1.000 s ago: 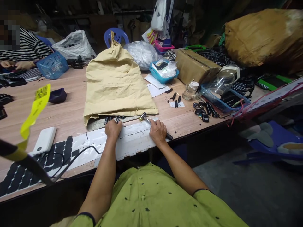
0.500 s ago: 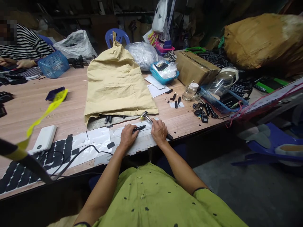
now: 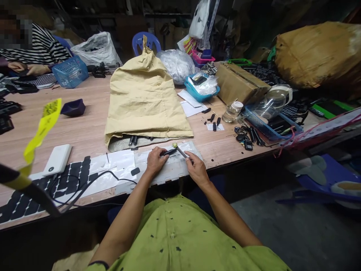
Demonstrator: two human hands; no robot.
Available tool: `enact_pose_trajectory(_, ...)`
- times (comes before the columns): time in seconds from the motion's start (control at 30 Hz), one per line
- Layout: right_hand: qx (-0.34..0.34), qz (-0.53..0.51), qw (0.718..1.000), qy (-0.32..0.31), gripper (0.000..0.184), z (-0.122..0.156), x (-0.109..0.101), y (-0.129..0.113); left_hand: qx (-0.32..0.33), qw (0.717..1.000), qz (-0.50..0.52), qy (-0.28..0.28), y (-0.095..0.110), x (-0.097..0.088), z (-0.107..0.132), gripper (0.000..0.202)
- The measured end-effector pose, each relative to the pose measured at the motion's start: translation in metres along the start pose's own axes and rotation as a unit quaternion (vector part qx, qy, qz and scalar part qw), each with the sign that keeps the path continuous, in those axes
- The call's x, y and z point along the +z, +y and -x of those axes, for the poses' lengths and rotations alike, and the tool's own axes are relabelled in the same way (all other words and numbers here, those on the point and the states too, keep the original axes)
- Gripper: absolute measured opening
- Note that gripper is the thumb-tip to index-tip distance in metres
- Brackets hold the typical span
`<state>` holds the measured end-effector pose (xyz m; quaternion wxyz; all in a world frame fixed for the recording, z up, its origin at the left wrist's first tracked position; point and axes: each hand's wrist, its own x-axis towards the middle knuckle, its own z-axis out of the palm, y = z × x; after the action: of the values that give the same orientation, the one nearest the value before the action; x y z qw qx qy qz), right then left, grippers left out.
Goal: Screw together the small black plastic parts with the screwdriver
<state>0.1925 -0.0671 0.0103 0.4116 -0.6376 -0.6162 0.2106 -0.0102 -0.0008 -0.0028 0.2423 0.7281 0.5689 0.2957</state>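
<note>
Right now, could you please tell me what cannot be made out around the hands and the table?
In the head view:
- One end of the black piece: covered by the left hand.
- The grip end of the hammer: hidden by the right hand.
- What lies deeper under the beige cloth: the cloth covers it.
- The yellow tag's print: too small and blurred.
</note>
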Motion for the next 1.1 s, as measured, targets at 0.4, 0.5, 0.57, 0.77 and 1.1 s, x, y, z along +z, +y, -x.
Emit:
enact_pose_trajectory(0.4, -0.019, 0.096, 0.995, -0.017, 0.041, 0.008, -0.001, -0.012, -0.053, 0.998, 0.021, -0.030, 0.009, -0.006, -0.003, 0.018)
enact_pose_trajectory(0.5, -0.010, 0.091, 0.995, -0.027, 0.041, 0.008, -0.001, -0.013, -0.055, 0.998, 0.027, -0.029, 0.010, -0.007, -0.002, 0.019)
enact_pose_trajectory(0.57, -0.019, 0.081, 0.996, -0.025, 0.041, 0.008, -0.001, -0.016, -0.057, 0.998, 0.029, -0.028, 0.010, -0.007, -0.002, 0.019)
enact_pose_trajectory(0.77, -0.035, 0.082, 0.995, -0.053, 0.042, 0.013, 0.008, -0.023, -0.053, 0.998, 0.024, -0.028, 0.009, -0.006, -0.003, 0.020)
enact_pose_trajectory(1.1, 0.013, 0.262, 0.965, 0.023, 0.040, -0.037, 0.011, -0.002, -0.049, 0.999, 0.000, -0.020, 0.009, -0.004, -0.001, 0.017)
